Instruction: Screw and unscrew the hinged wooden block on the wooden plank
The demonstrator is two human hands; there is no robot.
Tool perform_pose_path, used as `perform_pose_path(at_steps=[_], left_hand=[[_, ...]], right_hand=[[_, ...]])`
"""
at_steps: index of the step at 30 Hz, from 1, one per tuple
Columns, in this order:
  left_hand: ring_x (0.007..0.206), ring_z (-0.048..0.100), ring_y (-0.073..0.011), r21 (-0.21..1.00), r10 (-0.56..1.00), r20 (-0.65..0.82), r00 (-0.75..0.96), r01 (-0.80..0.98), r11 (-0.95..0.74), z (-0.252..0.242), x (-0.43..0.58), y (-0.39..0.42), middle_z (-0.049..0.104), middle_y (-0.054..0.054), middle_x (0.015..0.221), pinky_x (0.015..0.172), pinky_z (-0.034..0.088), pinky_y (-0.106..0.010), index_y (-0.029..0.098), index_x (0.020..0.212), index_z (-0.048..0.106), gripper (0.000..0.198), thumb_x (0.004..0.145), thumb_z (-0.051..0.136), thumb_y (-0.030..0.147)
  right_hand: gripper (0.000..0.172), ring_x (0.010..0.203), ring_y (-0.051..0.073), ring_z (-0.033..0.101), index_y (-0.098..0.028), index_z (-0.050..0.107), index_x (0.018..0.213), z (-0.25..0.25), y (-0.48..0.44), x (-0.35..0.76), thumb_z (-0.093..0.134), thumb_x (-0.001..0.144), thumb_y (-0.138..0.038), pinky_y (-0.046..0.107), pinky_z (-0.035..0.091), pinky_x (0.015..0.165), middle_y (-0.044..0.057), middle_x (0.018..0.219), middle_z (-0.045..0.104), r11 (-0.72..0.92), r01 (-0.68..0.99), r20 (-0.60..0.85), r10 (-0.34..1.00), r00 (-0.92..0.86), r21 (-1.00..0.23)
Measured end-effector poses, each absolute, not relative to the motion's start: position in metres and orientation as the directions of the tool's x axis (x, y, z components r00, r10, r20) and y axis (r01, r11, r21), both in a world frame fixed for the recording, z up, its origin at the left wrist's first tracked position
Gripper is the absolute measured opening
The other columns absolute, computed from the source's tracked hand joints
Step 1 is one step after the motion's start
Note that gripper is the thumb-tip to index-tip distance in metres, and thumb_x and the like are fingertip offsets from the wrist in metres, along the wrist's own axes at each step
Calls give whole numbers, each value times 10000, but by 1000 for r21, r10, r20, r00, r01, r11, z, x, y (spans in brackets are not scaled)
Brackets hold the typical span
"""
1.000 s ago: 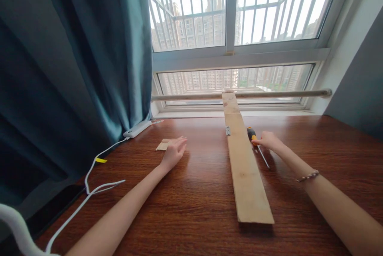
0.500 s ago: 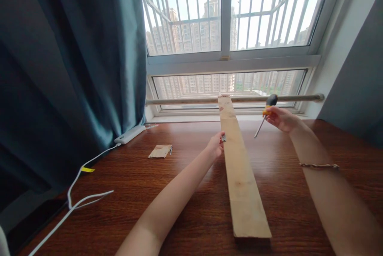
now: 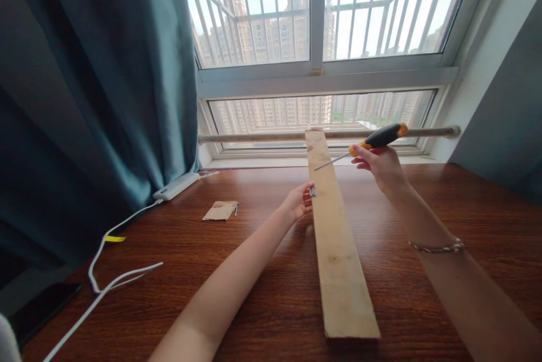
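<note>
A long wooden board (image 3: 339, 238) runs away from me, its far end at the rail by the window. My left hand (image 3: 300, 201) is closed at the board's left edge, pinching a small metal bracket (image 3: 313, 191) against it. Between the fingers of my right hand (image 3: 381, 167) is a screwdriver (image 3: 383, 136) with a black and yellow handle. Its shaft points left and slightly down, with the tip over the board, above the bracket. I cannot tell whether the tip touches the wood.
On the brown tabletop (image 3: 271, 271) lie a piece of cardboard (image 3: 220, 211) and a small metal piece (image 3: 236, 209) beside it. A white power strip (image 3: 176, 186) and white cable (image 3: 127, 271) lie at left, near the dark curtain (image 3: 105, 96). A metal rail (image 3: 254, 138) crosses before the window.
My right hand has swung the screwdriver from pointing down beside the board to lying nearly level, its tip now over the board. The left hand keeps its grip; the whole view has shifted slightly.
</note>
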State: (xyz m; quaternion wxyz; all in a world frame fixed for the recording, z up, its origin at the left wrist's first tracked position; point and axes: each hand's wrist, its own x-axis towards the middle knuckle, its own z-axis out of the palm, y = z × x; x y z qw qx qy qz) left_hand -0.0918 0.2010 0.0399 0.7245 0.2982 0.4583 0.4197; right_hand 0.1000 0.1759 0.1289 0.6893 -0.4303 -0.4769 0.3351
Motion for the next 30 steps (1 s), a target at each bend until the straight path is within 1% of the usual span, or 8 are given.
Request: perform_pose_path(at_steps=[4,8,13,17,19,25,28,30], left_hand=[[564,584,-118,843,859,-412,302,-230,486,41,-103,206,628,-37,668,536,460,-222,139,719,591,147,766,605,279],[580,587,-115,846,851,-417,319,-207,492,41,-109,212,635,-47,684,577,472,-221,129,724,616,117,736,645,241],[562,558,-96,874,874,-413,256,-158,459,40,-112,216,620,-33,666,585,456,-220,127,706,628,139,694,699,245],[552,534,-80,916,914,-345,215,-134,377,38,-113,217,597,-8,631,589,437,-215,130,682,632,217,607,774,277],[570,546,-89,915,914,-344,214,-144,378,37,-114,217,598,-6,631,609,444,-225,134,688,634,244,580,792,286],[629,597,-122,851,842,-416,344,-180,494,37,-112,216,655,-51,710,646,470,-237,140,730,643,199,668,731,308],[632,605,-124,844,824,-414,387,-176,507,40,-111,214,667,-66,716,650,473,-230,125,725,651,186,711,693,305],[619,604,-121,851,830,-416,371,-162,499,41,-111,213,668,-64,701,648,473,-229,122,715,654,182,721,684,301]], right_hand=[[310,460,130,599,-110,630,673,125,179,96,792,520,-326,225,513,400,47,628,658,392,-43,354,868,348,-919],[302,465,140,604,-108,632,668,123,178,96,791,520,-318,254,537,433,55,626,657,375,-58,335,879,340,-925],[317,460,128,600,-110,634,691,121,178,94,796,520,-322,240,527,424,48,663,658,393,-31,365,879,307,-919],[315,459,131,600,-107,638,681,119,177,91,792,528,-335,235,515,411,47,658,651,405,23,392,868,305,-914],[316,458,137,601,-106,641,680,119,176,89,789,532,-343,238,511,402,47,645,646,406,55,402,864,303,-912],[340,451,144,601,-111,637,671,117,178,85,802,504,-357,254,522,409,45,649,644,378,97,389,877,283,-921],[317,455,146,600,-120,639,664,117,178,86,794,520,-355,255,520,407,42,643,642,395,116,412,871,269,-911],[312,456,146,600,-120,640,661,117,178,86,794,522,-354,255,516,401,45,649,645,404,123,422,865,272,-907]])
